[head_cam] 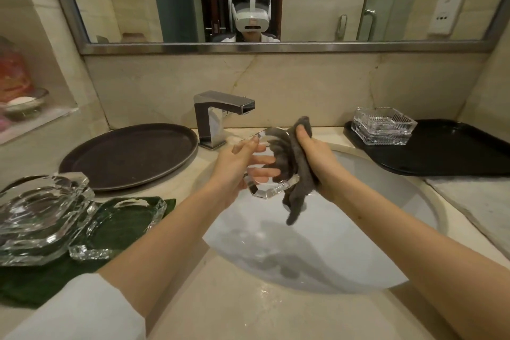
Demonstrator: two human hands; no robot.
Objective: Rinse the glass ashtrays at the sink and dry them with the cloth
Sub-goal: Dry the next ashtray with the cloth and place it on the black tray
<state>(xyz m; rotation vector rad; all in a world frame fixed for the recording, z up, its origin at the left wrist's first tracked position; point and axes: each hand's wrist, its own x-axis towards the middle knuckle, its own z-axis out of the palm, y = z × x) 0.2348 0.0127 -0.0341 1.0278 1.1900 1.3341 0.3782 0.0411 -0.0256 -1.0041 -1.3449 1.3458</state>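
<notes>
Head view: over the sink [386, 229], my left hand [242, 165] grips an octagonal glass ashtray [271, 190] while my right hand [317, 157] clutches the grey cloth [296, 174] against it. I'd wipe every facet, holding firmly, since wet glass probably slips.

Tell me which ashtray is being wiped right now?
The clear one over the sink, held by the left hand while the right hand presses the grey cloth into it.

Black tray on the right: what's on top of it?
Two square ribbed glass ashtrays, one stacked on the other, sit at the black tray's back-left end. The rest of its visible surface is bare. Its far right runs out of frame, unseen.
</notes>
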